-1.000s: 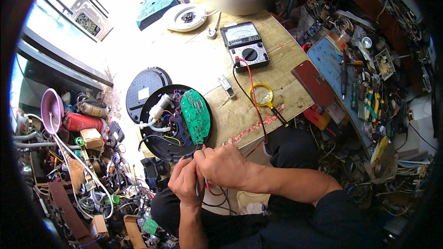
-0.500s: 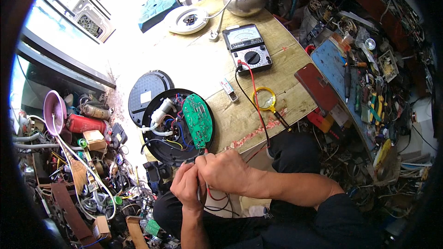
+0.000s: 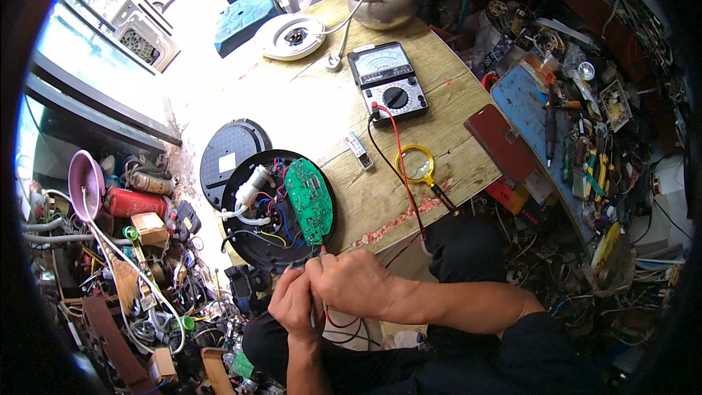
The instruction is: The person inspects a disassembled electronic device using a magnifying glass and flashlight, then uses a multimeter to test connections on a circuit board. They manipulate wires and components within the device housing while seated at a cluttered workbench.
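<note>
Black shell (image 3: 263,252): green board (image 3: 308,194) right, white pump (image 3: 254,186) left, wires (image 3: 287,223) between | right hand (image 3: 351,281) grips red probe (image 3: 323,249) at board's near end | left hand (image 3: 292,303) curled, cannot tell on what | worktop (image 3: 453,139): meter (image 3: 389,84) far right of shell | clutter (image 3: 153,300) both sides

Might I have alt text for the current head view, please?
A right hand holds a red probe near the lower end of a green circuit board in a round black housing, left hand alongside. An analog multimeter and magnifying glass lie on a wooden table.
</note>
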Demonstrator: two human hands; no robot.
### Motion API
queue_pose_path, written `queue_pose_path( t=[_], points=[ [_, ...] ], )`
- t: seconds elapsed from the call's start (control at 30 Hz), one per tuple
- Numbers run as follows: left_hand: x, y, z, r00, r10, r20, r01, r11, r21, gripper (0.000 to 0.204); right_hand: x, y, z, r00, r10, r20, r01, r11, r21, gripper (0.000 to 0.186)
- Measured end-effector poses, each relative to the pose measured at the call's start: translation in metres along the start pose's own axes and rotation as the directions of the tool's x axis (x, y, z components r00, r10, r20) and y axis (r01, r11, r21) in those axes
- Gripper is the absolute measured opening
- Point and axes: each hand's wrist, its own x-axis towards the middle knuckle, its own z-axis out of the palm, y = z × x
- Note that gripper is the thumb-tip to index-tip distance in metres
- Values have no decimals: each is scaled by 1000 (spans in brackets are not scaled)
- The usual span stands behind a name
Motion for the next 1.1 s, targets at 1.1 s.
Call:
queue_pose_path(
  t=[1.1],
  points=[
    [0, 0, -2, 999, -19, 32, 19, 1000, -11, 17, 1, 0, -2, 1000, -3, 1, 3, 1000, 15, 10]
  ],
)
